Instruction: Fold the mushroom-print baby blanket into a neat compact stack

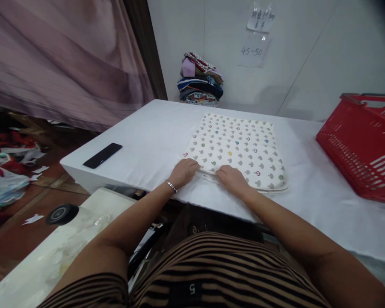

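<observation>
1. Center: left hand (183,173) and right hand (233,179) are curling over patterned cloth's (232,147) near edge, probably keeping it even; can't tell if pinching.
2. Cloth's lying flat mid-frame on white table (147,137), likely for support.
3. Phone (102,155) (left), red basket (359,147) (right): sitting aside, presumably out of the way.
4. Fabric pile (200,81): standing upper center.

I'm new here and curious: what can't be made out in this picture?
In the head view:
Underside of the patterned cloth: hidden by its top.
Right end of the red basket: cut off by the picture's edge.
Writing on the upper wall note: too blurred.
</observation>
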### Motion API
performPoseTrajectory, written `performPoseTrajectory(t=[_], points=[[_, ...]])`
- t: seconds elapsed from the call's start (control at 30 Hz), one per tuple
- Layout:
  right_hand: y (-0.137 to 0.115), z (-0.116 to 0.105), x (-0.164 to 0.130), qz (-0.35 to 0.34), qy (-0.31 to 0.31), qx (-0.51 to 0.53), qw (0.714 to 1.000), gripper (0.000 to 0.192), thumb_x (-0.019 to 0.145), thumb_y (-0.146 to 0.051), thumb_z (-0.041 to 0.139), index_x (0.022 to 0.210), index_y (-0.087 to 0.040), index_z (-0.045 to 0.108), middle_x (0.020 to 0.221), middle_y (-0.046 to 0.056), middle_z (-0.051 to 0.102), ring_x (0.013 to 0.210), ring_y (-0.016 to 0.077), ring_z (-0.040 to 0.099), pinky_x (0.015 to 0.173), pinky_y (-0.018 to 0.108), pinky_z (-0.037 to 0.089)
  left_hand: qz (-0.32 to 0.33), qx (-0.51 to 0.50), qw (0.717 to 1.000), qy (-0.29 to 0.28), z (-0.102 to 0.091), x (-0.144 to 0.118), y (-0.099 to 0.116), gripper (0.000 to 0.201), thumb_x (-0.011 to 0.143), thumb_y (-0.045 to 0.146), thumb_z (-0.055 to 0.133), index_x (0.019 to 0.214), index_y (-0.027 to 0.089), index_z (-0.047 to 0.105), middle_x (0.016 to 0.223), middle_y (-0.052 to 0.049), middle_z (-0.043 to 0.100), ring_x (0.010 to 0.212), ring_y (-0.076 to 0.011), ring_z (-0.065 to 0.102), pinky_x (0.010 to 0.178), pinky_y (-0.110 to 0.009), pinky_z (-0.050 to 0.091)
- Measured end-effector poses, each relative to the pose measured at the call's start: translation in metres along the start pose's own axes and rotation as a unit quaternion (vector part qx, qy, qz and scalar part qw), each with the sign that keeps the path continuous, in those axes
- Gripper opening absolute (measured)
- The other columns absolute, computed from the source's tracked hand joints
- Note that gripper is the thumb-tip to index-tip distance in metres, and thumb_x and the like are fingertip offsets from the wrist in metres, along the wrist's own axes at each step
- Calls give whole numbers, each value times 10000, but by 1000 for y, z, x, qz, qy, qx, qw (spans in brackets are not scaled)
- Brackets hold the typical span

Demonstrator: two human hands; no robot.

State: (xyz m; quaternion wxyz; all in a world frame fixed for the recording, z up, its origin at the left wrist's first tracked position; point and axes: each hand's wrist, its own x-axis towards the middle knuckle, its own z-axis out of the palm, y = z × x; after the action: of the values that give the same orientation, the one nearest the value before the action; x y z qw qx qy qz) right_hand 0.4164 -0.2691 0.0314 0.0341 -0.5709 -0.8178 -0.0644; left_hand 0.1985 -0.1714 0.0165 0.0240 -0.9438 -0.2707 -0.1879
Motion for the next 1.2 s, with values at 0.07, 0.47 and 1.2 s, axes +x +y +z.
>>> performPoseTrajectory(t=[0.07,0.47,1.2], points=[[2,4,0,-3,16,-16,1000,251,941,-182,353,967,-160,601,955,101,578,886,208,481,693,301,350,-2,17,1000,13,0,2,-1,256,861,121,453,966,199,673,1015,-69,643,972,-192,543,835,-354,408],[-2,15,-3,-41,11,-36,998,224,925,-146,366,946,-175,587,912,77,579,835,197,481,670,303,328,-4,73,997,7,-1,-2,1,229,886,176,473,915,240,691,868,-54,613,871,-191,503,793,-366,368],[-8,2,-13,-65,-43,23,997,225,912,-147,356,971,-153,573,968,101,560,860,198,474,728,310,353,80,31,994,-63,-2,-13,-9,282,854,119,447,1077,181,608,968,-57,609,883,-173,513,758,-307,397]])
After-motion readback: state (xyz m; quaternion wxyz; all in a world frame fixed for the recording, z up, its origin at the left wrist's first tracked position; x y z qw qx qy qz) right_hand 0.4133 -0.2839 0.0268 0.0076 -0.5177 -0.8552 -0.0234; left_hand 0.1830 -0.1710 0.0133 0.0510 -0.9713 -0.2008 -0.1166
